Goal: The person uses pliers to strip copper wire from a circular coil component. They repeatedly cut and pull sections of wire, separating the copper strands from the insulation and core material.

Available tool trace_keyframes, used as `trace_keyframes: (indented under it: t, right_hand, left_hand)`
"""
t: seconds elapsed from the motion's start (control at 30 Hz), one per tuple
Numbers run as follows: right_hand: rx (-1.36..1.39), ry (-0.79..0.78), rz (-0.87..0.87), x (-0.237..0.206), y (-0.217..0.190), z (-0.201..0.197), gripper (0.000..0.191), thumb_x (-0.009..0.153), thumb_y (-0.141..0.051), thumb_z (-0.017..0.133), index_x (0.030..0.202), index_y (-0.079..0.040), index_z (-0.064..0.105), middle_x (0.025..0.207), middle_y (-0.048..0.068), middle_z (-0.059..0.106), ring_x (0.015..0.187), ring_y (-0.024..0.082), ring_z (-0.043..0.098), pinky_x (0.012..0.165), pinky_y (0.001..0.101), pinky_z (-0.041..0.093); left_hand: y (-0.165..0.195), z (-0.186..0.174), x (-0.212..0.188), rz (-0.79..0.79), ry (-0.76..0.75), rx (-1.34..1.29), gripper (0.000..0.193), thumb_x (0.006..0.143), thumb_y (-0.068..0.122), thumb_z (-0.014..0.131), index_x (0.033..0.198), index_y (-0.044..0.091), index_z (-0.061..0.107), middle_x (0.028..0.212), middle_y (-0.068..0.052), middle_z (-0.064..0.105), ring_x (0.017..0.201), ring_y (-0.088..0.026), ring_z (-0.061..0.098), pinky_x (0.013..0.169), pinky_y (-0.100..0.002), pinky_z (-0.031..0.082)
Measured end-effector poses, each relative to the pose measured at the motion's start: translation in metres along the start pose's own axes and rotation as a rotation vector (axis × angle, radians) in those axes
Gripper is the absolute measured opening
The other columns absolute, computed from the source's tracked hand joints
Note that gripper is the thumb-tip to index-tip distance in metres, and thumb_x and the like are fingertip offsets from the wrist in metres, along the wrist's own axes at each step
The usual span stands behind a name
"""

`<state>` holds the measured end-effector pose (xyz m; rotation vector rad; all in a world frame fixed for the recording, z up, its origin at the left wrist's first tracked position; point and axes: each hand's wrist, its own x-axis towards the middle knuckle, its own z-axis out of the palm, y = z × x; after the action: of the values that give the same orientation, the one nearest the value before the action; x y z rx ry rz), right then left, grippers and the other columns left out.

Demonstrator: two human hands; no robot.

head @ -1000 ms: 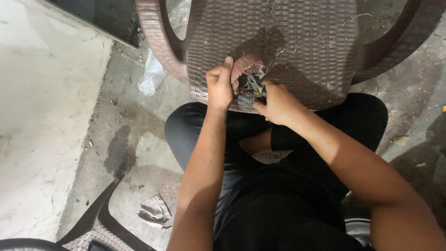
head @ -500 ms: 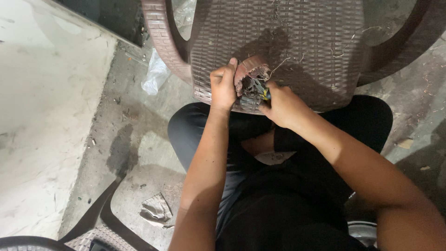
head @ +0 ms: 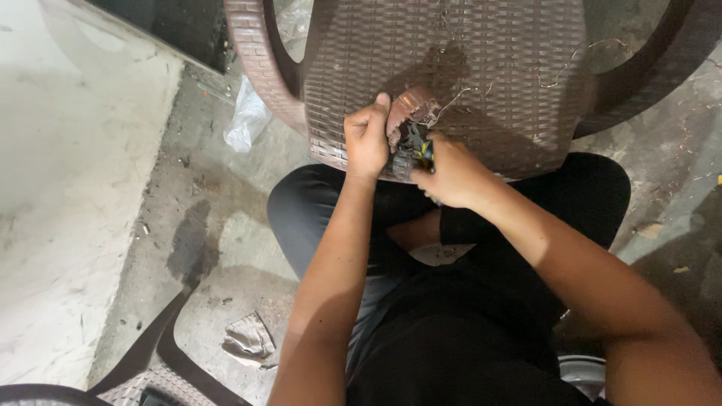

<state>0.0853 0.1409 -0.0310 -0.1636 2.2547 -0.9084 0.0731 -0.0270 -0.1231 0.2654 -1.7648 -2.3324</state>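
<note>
I see my left hand (head: 366,139) closed in a fist around a small reddish-brown curved piece of casing (head: 410,105), pinning it at the front edge of the brown woven-pattern plastic chair seat (head: 481,68). My right hand (head: 451,174) sits just beside it, fingers pinched tight on a dark tool with a yellow-and-blue handle (head: 423,150) whose tip works into the tangle of thin wires (head: 459,94) at the casing. As I judge it, the piece sits so near the seat's front edge that a hard pull could tip it off onto my lap. The tool tip lies close to my left fingers, so a slip under force could jab them. The fine strands trailing across the seat toward its right back corner look brittle; they could snap or snag. A crumpled white plastic bag (head: 244,116) lies on the concrete floor (head: 188,195) by the seat's left edge
</note>
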Motion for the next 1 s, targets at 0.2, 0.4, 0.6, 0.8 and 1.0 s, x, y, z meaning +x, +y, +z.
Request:
trace_keyframes:
  t: [0.2, 0.4, 0.6, 0.8, 1.0]
  right_hand:
    - [0.453, -0.214, -0.043, 0.005, 0.013, 0.009, 0.046, 0.093, -0.013, 0.065, 0.132, 0.0, 0.044, 0.095, 0.023, 0.07, 0.072, 0.03, 0.068, 0.059, 0.0416, 0.055]
    - [0.804, -0.441, 0.097, -0.016, 0.054, -0.006, 0.041, 0.1, -0.015, 0.041, 0.141, -0.009, 0.046, 0.136, 0.015, 0.064, 0.121, 0.028, 0.066, 0.089, 0.0491, 0.061]
    - [0.749, -0.477, 0.126, -0.022, 0.065, -0.022, 0.043, 0.103, -0.023, 0.041, 0.143, -0.01, 0.051, 0.136, 0.015, 0.066, 0.122, 0.03, 0.066, 0.091, 0.0476, 0.059]
    - [0.735, -0.478, 0.127, -0.001, 0.047, -0.022, 0.043, 0.099, -0.016, 0.04, 0.142, -0.009, 0.048, 0.133, 0.016, 0.067, 0.116, 0.031, 0.069, 0.085, 0.0489, 0.059]
    - [0.785, -0.468, 0.127, 0.015, 0.036, -0.024, 0.038, 0.098, -0.014, 0.042, 0.132, 0.001, 0.05, 0.128, 0.02, 0.07, 0.114, 0.034, 0.072, 0.084, 0.0492, 0.061]
  left_hand:
    - [0.006, -0.001, -0.003, 0.006, 0.002, -0.003, 0.052, 0.108, 0.028, 0.057, 0.061, 0.005, 0.057, 0.057, 0.002, 0.054, 0.05, -0.006, 0.044, 0.047, -0.027, 0.034]
    - [0.014, 0.003, -0.003, -0.063, 0.025, -0.043, 0.052, 0.107, 0.028, 0.056, 0.061, 0.004, 0.059, 0.055, -0.002, 0.056, 0.044, -0.009, 0.047, 0.042, -0.028, 0.035]
    - [0.015, 0.007, -0.006, -0.023, -0.022, -0.146, 0.052, 0.11, 0.03, 0.055, 0.065, 0.005, 0.056, 0.06, -0.003, 0.056, 0.047, -0.01, 0.047, 0.044, -0.028, 0.037]
    - [0.017, 0.004, -0.008, -0.026, -0.048, -0.031, 0.05, 0.11, 0.032, 0.051, 0.072, 0.003, 0.065, 0.059, -0.003, 0.06, 0.048, -0.01, 0.049, 0.046, -0.027, 0.039]
    - [0.015, 0.004, -0.01, -0.01, -0.068, -0.048, 0.05, 0.11, 0.032, 0.053, 0.071, 0.003, 0.064, 0.059, -0.003, 0.058, 0.048, -0.009, 0.048, 0.047, -0.026, 0.038]
